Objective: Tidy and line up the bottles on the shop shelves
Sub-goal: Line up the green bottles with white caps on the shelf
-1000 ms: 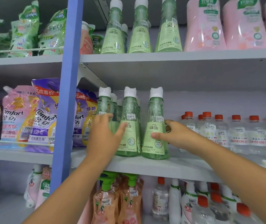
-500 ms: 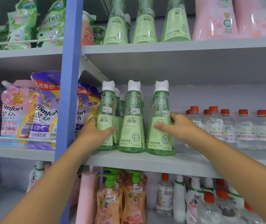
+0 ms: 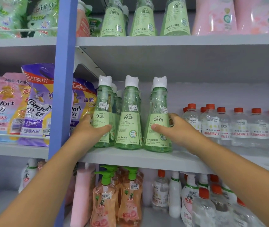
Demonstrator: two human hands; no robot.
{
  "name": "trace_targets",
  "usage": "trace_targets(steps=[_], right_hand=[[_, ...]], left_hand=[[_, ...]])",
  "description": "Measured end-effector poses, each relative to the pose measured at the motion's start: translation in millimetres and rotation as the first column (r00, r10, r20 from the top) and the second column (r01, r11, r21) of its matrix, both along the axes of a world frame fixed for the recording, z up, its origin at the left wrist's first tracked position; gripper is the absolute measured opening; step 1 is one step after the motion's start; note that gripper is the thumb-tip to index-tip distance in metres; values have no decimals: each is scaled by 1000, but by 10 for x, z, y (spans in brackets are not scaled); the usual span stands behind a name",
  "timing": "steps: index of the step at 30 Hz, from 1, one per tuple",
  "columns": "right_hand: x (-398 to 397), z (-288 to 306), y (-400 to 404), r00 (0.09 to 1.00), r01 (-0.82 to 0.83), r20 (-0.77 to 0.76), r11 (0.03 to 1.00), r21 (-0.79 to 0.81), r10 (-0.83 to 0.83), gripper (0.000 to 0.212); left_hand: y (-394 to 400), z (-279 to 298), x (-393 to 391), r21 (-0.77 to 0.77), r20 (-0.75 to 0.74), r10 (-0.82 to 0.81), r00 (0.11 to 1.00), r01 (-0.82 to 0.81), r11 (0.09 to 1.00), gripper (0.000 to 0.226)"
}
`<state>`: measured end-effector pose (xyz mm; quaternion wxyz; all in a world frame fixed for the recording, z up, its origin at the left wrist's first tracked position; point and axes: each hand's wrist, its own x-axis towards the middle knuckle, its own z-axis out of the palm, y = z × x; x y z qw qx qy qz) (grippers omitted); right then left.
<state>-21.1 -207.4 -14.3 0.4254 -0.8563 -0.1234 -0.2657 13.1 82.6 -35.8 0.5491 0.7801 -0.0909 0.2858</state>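
A shop: grey shelves [image 3: 146, 158] stocked in rows with price-stickered green bottles [image 3: 129, 122], red-capped clear bottles [image 3: 240, 128] and softener pouches [image 3: 37, 108].

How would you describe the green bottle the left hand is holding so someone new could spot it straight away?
Find the blue upright post, then the grey middle shelf just right of it. Three tall translucent green bottles with white caps stand in front there. It is the leftmost green bottle, nearest the post, gripped by the left hand; the right hand holds the far one.
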Motion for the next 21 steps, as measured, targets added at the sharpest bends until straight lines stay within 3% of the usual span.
trace_targets(steps=[4,8,14,18,21], right_hand=[[13,-23,-9,1000,-8,-15,1000,26,9,70],[33,-61,-6,999,-17,-37,1000,25,18,57],[22,-77,25,1000,11,-26,999,30,-10,59],[-93,-58,64,999,13,-36,1000,0,-13,48],[-278,-31,10,996,31,-83,999,-39,-35,72]], left_hand=[[-13,-3,-33,-12,-2,-7,1000,7,1000,49],[-11,1,-44,-3,-17,4,1000,-4,1000,48],[-5,-12,-25,38,-12,39,999,-39,999,49],[-46,-17,-93,42,23,33,999,-34,999,41],[-85,-51,-251,96,114,114,987,-126,987,57]])
